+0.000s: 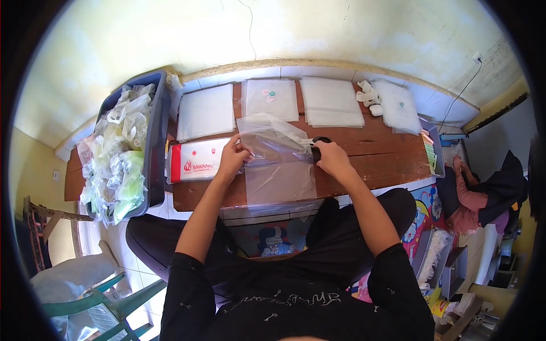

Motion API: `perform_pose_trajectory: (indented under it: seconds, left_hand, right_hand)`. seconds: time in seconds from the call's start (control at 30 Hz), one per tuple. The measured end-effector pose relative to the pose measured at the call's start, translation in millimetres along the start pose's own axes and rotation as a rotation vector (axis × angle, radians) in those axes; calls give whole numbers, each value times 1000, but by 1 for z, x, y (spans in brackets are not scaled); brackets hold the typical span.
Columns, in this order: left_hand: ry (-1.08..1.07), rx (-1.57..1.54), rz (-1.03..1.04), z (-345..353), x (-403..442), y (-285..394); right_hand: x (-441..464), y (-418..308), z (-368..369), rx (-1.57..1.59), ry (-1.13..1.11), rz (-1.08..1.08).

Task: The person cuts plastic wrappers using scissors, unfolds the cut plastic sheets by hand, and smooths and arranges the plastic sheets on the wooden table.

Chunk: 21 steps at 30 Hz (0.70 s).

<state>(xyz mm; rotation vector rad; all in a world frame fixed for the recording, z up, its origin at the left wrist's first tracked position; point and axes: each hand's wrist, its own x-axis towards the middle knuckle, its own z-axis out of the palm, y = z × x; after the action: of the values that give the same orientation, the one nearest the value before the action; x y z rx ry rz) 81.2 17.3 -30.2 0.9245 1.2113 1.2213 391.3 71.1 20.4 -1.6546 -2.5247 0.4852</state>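
A clear plastic bag point(278, 176) lies across the wooden table point(369, 150) in front of me and hangs over its near edge. My left hand point(234, 158) pinches the bag's left side, fingers closed. In my right hand point(333, 158) is a pair of scissors point(321, 140), its dark handle wrapped by my fingers. The scissors' blades point left, at the bag's upper right part. Just left of my left hand rests a stack of printed bags point(198, 161) with a red band and the word "BAWANG".
Along the back lie stacks of clear bags point(206, 111), with white rolls point(368, 96) at right. A dark bin point(156, 136) of plastic scraps stands left, a grey box point(435, 150) at the right end. Another person point(478, 193) sits at right; a green chair point(114, 304) stands lower left.
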Motion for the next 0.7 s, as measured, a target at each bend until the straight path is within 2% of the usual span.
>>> perform_pose_trajectory:
  seconds: [0.13, 0.2, 0.33, 0.4, 0.5, 0.63, 0.7]
  left_hand:
    - [-61, -4, 21, 0, -3, 5]
    - [-80, 7, 30, -1, -4, 9]
    - [-116, 21, -3, 1, -2, 7]
    - [-109, 46, -15, 0, 1, 5]
    - [-133, 23, -28, -4, 6, 4]
    - [-195, -83, -22, 2, 0, 19]
    - [-197, -96, -18, 3, -1, 20]
  right_hand:
    - [-6, 1, -8, 3, -54, 88]
    - [-12, -3, -10, 55, 33, -14]
    - [-2, -10, 5, 97, 73, 54]
    - [10, -7, 18, 358, 180, 117]
    - [17, -12, 18, 383, 205, 159]
    - [26, -8, 23, 494, 197, 110]
    - [28, -9, 23, 645, 107, 129]
